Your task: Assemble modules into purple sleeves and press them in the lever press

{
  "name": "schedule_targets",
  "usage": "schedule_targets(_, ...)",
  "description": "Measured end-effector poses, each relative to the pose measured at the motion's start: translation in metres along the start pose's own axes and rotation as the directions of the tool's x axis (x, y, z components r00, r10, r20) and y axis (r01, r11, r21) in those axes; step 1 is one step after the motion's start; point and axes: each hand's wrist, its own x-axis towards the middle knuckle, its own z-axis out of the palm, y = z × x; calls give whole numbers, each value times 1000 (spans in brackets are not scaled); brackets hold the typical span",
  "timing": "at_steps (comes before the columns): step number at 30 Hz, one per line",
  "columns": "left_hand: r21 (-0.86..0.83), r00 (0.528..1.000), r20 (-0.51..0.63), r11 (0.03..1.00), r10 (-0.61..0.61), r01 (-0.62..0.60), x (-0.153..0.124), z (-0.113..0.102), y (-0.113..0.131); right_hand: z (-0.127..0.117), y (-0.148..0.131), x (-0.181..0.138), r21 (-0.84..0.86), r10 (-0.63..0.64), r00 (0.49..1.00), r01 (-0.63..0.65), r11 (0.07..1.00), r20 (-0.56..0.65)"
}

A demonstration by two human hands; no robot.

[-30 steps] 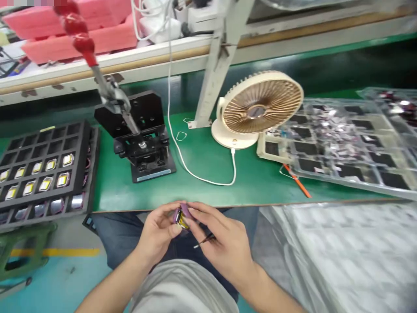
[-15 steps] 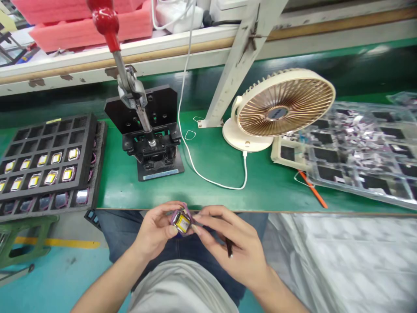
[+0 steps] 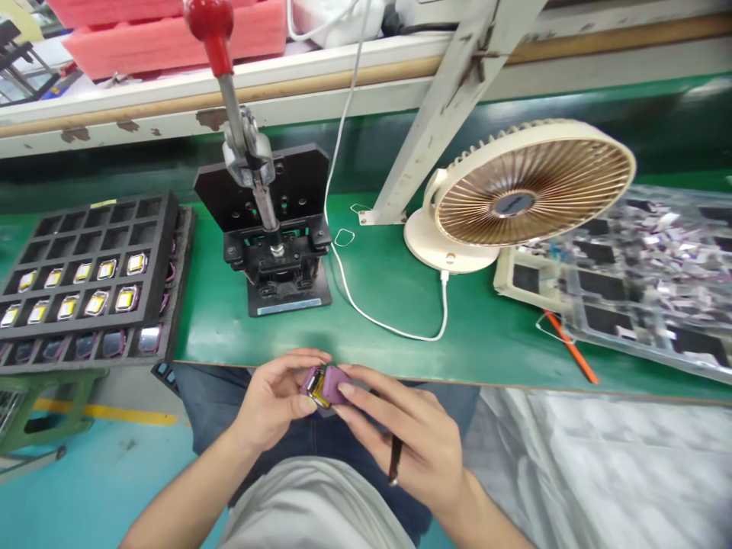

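Note:
My left hand (image 3: 280,400) is closed around a small purple-rimmed smartwatch body (image 3: 315,386), held above my lap by the table's front edge. A yellow and silver inside shows on its face. Between the thumb and fingers of my right hand (image 3: 394,419) is a flat purple cover (image 3: 334,384), tilted against the right side of the watch body and hiding part of it. A dark pen-like tool (image 3: 395,459) is also tucked in the right hand, pointing down out of the palm; its upper part is hidden by the fingers.
To the left, a black foam tray (image 3: 108,240) holds several similar watch bodies, stacked on another tray. A hand press (image 3: 277,252) with a red knob stands behind my hands. A fan (image 3: 515,198), its white cable (image 3: 394,334), an orange stick (image 3: 572,347) and a clear parts box (image 3: 646,339) lie rightward.
The purple cover has turned into view and now overlaps the watch body, whose yellow inside showed more fully before. The dark tool has swung lower. My view has shifted slightly.

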Motion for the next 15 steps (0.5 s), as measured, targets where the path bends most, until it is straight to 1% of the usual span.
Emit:
schedule_targets(5,63,997,-23,996,71,-69,0,-1,-2,3,-2,0,-20,-10,999,11,1000,44)
schedule_targets(10,99,995,-52,991,91,-85,-2,-1,-3,4,-2,0,-46,-43,996,47,998,81)
schedule_targets(15,101,994,-56,991,91,-85,-2,-1,-1,6,-2,-2,-83,-64,993,73,994,99)
